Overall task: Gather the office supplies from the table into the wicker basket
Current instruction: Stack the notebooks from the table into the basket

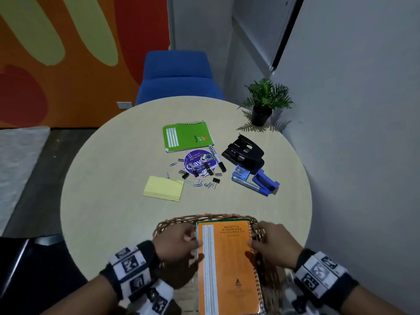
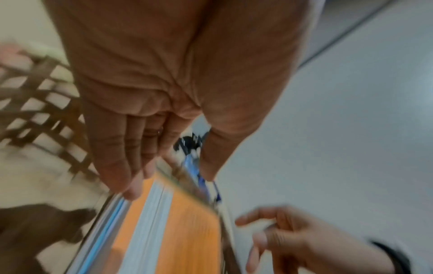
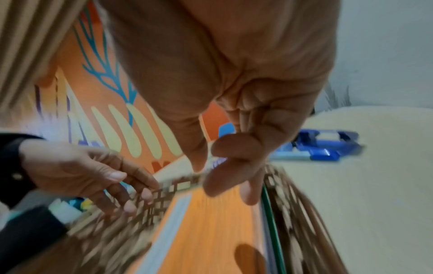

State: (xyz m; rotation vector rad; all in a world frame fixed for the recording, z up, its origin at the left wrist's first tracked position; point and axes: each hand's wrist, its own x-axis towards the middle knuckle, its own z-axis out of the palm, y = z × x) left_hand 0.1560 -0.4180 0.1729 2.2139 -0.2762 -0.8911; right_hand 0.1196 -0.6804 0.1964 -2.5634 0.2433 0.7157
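Observation:
A wicker basket (image 1: 204,216) stands at the near edge of the round table (image 1: 109,160). An orange spiral notebook (image 1: 227,264) lies in it, on top of a green-edged one. My left hand (image 1: 193,244) rests with straight fingers (image 2: 131,192) against the orange notebook's (image 2: 168,231) left edge. My right hand (image 1: 255,243) hovers at its right edge with loosely bent fingers and holds nothing; in the right wrist view the right hand (image 3: 211,178) is just above the notebook (image 3: 206,231). On the table lie a green notebook (image 1: 187,136), a yellow sticky pad (image 1: 163,188), a marker (image 1: 217,158), a hole punch (image 1: 244,152) and a blue stapler (image 1: 261,181).
Binder clips and paper clips (image 1: 200,180) lie scattered around a purple disc (image 1: 198,163) mid-table. A potted plant (image 1: 263,103) stands at the far right edge by the wall. A blue chair (image 1: 178,76) sits behind the table.

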